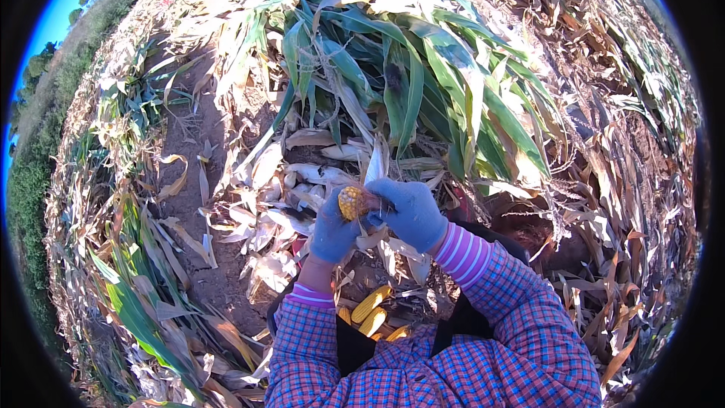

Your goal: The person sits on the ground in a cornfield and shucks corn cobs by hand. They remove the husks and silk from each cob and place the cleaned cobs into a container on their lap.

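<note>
A yellow ear of corn is between my two blue-gloved hands, its kernels bare at the end that faces the camera. My left hand is closed around the ear from the left. At its other end, my right hand grips the base and husk beside reddish-brown fibres. Pale husk leaves stand up behind the hands and others hang below them. Several husked yellow ears of corn lie on the ground close to my body, partly hidden by my clothing.
Green and drying corn stalks form a large heap in front of me. Loose dry husks cover the ground to the left of the hands. Brown soil shows farther left, beside more leaves. Dry stalks lie thickly to the right.
</note>
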Tool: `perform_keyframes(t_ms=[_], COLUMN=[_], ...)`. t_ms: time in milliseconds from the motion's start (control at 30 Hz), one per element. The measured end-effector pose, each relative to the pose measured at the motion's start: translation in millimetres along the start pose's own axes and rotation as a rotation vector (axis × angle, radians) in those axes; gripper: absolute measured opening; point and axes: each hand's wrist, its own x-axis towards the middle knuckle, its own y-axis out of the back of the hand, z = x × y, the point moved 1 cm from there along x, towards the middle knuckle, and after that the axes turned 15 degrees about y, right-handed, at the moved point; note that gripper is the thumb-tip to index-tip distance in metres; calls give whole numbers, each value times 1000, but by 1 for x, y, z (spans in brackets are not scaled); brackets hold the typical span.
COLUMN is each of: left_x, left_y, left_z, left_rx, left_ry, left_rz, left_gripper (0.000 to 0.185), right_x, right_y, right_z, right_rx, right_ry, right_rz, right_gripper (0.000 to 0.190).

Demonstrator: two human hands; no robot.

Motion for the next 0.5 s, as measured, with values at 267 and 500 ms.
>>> perform_keyframes(t_ms=[267,500], left_x=[-5,-8], left_y=[-5,9], left_z=[0,-15], left_rx=[-222,-450], left_ry=[110,304], left_rz=[-18,11], left_gripper=[35,48], right_x=[6,-7], right_y=[10,2], right_z=[1,14], right_rx=[41,247], right_ry=[-31,-125], right_rz=[-136,-18], right_gripper=[28,31])
